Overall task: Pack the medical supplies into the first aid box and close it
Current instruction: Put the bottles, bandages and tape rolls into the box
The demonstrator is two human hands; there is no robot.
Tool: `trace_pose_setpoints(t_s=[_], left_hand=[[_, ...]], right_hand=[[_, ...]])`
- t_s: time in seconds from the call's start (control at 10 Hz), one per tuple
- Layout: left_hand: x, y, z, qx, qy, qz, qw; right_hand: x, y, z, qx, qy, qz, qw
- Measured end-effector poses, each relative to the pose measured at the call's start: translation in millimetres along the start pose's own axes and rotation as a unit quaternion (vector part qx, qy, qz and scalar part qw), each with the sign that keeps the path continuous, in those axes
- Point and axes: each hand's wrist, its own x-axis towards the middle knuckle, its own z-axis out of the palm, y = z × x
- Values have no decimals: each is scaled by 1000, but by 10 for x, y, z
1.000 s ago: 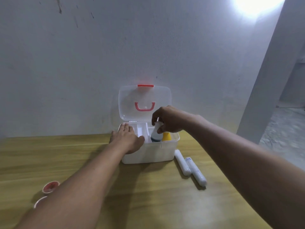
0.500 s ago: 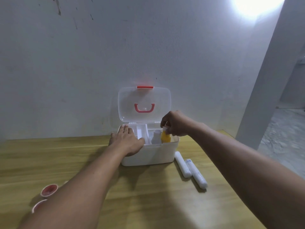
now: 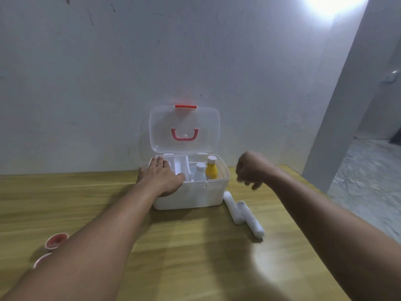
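A white first aid box stands at the far edge of the wooden table, its clear lid with a red handle standing upright. Inside its right compartment a white bottle and a yellow bottle stand upright. My left hand lies flat on the box's left front rim, holding it. My right hand hovers just right of the box, blurred, fingers loosely curled and holding nothing. Two white wrapped rolls lie side by side on the table right of the box.
Two small red-and-white round items sit on the table at the near left, partly behind my left forearm. A grey wall rises directly behind the box. The table's right edge drops to a concrete floor.
My right hand set the white bottle into the box beside the yellow one, let go, and drew back to the right of the box. My left hand stayed on the rim.
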Motion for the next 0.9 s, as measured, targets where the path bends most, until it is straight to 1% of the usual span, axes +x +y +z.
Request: trace_pose_setpoints(t_s=[0.1,0.2,0.3,0.4,0.5,0.6,0.7,0.8,0.9], left_hand=[[1,-9,6,0,-1,-2,1000],[-1,-12,13,1,-1,-2,1000],[-4,-10,8,3,-3,-3,1000],[3,-4,8,3,-1,-4,1000],[18,-7,15,7,2,-5,1000],[26,-8,10,9,-2,-5,1000],[18,0,3,8,-4,-6,1000],[10,5,1,7,-5,-6,1000],[5,4,3,5,-4,-7,1000]], right_hand=[[-84,122,129,-42,-181,67,980],[-91,179,244,-48,-232,87,968],[-113,194,253,-15,-232,90,969],[-128,199,171,24,-202,88,975],[-111,161,-34,89,-114,63,987],[-39,78,-290,180,35,12,983],[5,-47,-436,254,145,-54,955],[19,-164,-362,250,201,-119,939],[2,-207,-123,193,207,-152,947]])
